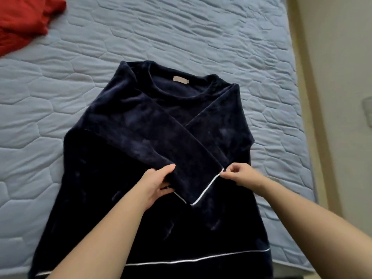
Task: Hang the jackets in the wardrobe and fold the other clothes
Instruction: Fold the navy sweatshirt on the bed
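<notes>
Near bed [201, 33] edge: sweater [141, 127] lies flat, hem w/ white piping right at the edge. Just beyond, my left grip [155, 184] holds the cuff [199, 184] of the top sleeve, thumb on top. Right grip [243, 176] pinches the cuff's piped corner. Both sleeves lie crossed over the chest, collar toward the far side. Step, I reckon: sleeve fold, setting this cuff flat. Next calls for letting go, smoothing, then bringing hem up to collar. Red garment [24, 19] at far left corner, not yet folded.

Left hand [155, 185], right hand [241, 176]: both in pinch.
</notes>
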Tool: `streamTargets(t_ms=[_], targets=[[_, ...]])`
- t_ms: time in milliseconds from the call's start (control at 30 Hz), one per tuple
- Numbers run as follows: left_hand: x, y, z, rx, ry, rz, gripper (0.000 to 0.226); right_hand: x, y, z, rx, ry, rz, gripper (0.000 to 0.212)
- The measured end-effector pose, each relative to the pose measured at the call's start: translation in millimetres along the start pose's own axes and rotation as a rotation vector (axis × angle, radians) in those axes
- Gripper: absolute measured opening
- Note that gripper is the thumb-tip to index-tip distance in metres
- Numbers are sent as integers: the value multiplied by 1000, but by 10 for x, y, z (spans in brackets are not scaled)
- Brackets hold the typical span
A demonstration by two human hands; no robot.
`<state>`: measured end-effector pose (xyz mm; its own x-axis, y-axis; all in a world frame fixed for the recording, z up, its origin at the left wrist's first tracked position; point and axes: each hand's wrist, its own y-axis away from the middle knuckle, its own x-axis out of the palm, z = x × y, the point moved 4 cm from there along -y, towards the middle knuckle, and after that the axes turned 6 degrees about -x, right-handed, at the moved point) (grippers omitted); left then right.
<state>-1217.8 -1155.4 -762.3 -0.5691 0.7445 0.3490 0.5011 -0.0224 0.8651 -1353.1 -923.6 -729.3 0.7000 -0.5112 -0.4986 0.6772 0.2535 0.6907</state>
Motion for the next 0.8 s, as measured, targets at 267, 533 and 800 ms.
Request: streamTargets(t_ms=[267,533,800], targets=[[233,18,535,35,56,-103,26,54,382,-554,-2,-94,222,3],[183,170,616,37,-140,-346,22,-16,555,-984,212,-45,230,9],[-56,746,660,351,-1514,-849,50,169,831,-469,-401,763,-233,70]])
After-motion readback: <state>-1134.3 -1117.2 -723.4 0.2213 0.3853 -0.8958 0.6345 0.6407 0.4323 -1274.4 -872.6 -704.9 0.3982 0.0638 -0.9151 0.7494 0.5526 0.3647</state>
